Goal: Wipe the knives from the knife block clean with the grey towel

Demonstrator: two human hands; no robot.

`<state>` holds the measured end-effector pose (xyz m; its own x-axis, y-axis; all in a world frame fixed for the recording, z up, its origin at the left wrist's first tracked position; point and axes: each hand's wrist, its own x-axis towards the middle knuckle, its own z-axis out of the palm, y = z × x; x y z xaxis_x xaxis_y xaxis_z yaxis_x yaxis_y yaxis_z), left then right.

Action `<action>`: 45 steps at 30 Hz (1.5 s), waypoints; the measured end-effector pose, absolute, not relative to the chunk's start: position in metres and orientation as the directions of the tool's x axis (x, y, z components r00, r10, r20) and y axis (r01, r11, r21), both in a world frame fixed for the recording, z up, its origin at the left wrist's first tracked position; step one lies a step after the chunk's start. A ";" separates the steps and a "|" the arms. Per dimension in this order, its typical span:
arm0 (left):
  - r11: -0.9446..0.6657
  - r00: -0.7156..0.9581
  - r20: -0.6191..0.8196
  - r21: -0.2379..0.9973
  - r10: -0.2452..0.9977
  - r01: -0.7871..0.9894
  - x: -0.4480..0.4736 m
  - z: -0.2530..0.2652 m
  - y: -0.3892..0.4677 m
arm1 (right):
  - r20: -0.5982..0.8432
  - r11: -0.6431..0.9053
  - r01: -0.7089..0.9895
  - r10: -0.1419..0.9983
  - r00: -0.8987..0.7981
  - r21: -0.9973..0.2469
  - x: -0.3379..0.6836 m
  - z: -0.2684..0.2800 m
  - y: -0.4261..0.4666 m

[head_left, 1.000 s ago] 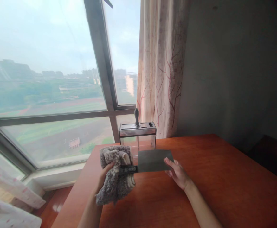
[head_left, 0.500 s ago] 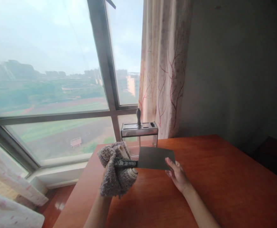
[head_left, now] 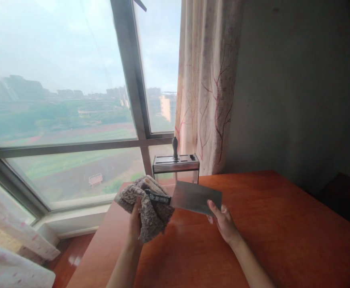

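Has a left forearm (head_left: 125, 258) and a right forearm (head_left: 250, 258), both slim, bare and smooth in outline as far as the bottom edge of the head view. Thickens gently along each forearm away from the wrist. Ends in a bare left hand (head_left: 135, 220), partly hidden from sight, and a bare right hand (head_left: 224, 224), more fully visible. Shows on the right a slender thumb (head_left: 213, 207) with a rounded tip, and slim fingers (head_left: 210, 219), only partly in sight. Appears too small and soft to tell details of the nails.
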<state>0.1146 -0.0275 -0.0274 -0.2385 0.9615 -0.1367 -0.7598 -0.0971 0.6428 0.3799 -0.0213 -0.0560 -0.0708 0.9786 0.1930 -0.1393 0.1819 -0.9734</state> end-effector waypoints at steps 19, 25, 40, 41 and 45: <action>-0.138 -0.344 -0.264 0.578 0.901 -0.805 0.128 -0.018 -0.032 | 0.182 0.160 -0.102 0.942 -0.280 -0.982 0.360 -0.058 -0.031; -0.207 -0.371 -0.201 0.554 0.907 -0.806 0.105 -0.009 -0.031 | 0.124 0.074 -0.148 0.924 -0.363 -0.986 0.363 -0.051 -0.035; -0.221 -0.358 -0.209 0.484 0.910 -0.847 0.125 -0.016 -0.030 | 0.072 0.032 -0.141 0.955 -0.287 -0.989 0.346 -0.067 -0.040; -0.221 -0.358 -0.214 0.481 0.909 -0.849 0.129 -0.017 -0.030 | 0.078 0.041 -0.140 0.960 -0.267 -0.989 0.347 -0.067 -0.040; -0.176 -0.316 -0.249 0.459 0.915 -0.871 0.142 -0.025 -0.028 | 0.079 0.054 -0.120 0.974 -0.214 -0.991 0.348 -0.067 -0.037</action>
<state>0.1424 -0.0285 -0.0254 -0.3165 0.9153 -0.2489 -0.8708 -0.1763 0.4588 0.3481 -0.0373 -0.0668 -0.2144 0.9735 0.0792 -0.1203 0.0541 -0.9913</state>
